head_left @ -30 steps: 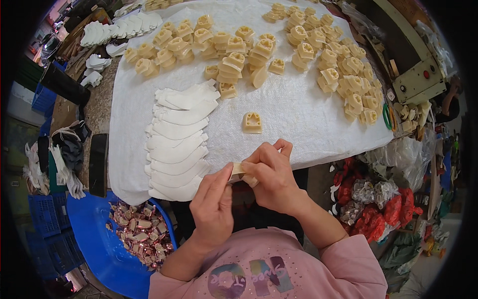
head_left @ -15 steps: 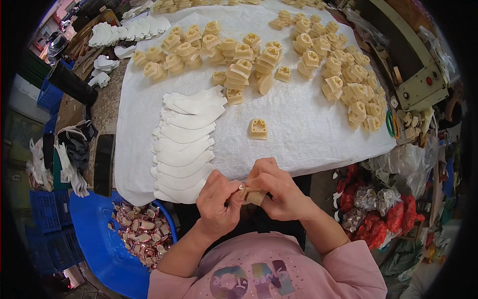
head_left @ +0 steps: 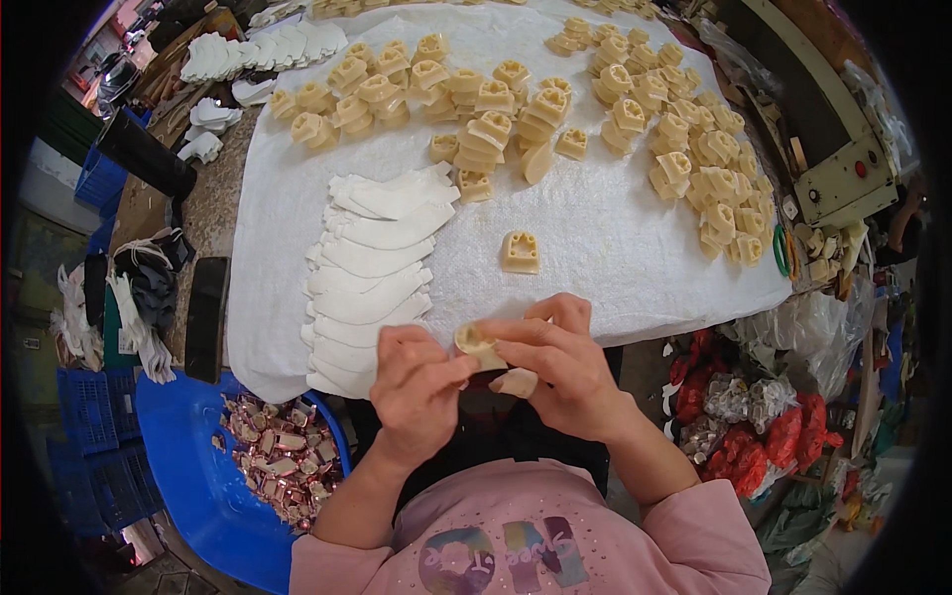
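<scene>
Drawn slightly apart since the earlier frame, the left hand (head_left: 416, 385) and right hand (head_left: 567, 375) pinch a small cream-coloured, hollow curved piece (head_left: 482, 354) between them, by the near edge of the white sheet-covered surface (head_left: 605, 238); its long axis runs roughly crosswise, the right hand overlapping it more.

Speckled brown desk (head_left: 216, 181): is showing bare along its left side.
White woven cloth (head_left: 605, 238): is covering most of the desk.
Cream arch-shaped pieces (head_left: 543, 114): are crowding the cloth's far and right parts; a lone piece (head_left: 520, 264) is sitting nearer the front.
Thin white curved-edge sheets (head_left: 369, 283): are overlapping in a column on the cloth's left.
Flat black rectangular slab (head_left: 206, 317): is lying at the near left corner.
</scene>
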`<state>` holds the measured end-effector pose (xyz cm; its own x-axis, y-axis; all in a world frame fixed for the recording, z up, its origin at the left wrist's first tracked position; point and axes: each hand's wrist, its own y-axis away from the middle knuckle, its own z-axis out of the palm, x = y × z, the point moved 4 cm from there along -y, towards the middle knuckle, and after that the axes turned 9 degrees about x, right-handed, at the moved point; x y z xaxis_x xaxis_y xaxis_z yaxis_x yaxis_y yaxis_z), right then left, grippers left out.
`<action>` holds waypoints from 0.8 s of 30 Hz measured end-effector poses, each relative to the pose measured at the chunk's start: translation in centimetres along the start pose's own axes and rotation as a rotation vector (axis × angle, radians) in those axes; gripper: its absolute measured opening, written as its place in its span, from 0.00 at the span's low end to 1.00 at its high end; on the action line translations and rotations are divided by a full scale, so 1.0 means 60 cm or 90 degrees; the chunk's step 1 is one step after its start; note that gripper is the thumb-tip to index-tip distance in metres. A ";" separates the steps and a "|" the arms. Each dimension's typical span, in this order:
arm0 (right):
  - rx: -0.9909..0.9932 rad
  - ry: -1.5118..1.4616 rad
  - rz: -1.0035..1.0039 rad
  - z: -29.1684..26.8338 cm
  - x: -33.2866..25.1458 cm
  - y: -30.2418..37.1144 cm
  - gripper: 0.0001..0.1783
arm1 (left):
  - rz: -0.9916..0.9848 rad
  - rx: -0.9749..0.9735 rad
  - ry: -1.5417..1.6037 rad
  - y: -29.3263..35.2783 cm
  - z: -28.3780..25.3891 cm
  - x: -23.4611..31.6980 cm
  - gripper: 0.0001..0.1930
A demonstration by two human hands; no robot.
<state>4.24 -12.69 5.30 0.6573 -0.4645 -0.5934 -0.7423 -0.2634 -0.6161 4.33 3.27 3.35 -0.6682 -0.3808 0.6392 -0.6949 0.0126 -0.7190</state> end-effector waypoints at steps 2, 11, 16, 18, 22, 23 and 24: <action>0.036 -0.015 0.013 -0.012 -0.009 -0.008 0.21 | -0.044 0.020 0.023 -0.001 -0.009 -0.012 0.12; 0.194 -0.623 0.602 0.037 0.034 0.098 0.11 | -0.107 0.087 0.227 -0.002 -0.004 0.023 0.12; 0.273 -0.702 0.554 0.034 0.018 0.088 0.13 | -0.037 -0.052 0.220 0.008 0.010 0.024 0.14; 0.256 -0.691 0.565 0.030 0.017 0.091 0.14 | -0.012 -0.071 0.184 0.005 0.014 0.026 0.14; 0.215 -0.667 0.585 0.022 0.012 0.083 0.14 | 0.083 -0.099 0.033 0.004 0.019 0.032 0.10; 0.176 -0.629 0.587 0.022 0.010 0.081 0.15 | 0.081 -0.101 0.036 0.003 0.021 0.034 0.10; 0.178 -0.628 0.590 0.024 0.008 0.082 0.15 | 0.105 -0.112 -0.009 0.002 0.025 0.039 0.09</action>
<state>1.12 -12.98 1.23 -0.1515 0.4405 -0.8849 -0.9812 0.0411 0.1884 3.06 0.98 4.35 -0.7736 -0.3727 0.5125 -0.6132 0.2362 -0.7538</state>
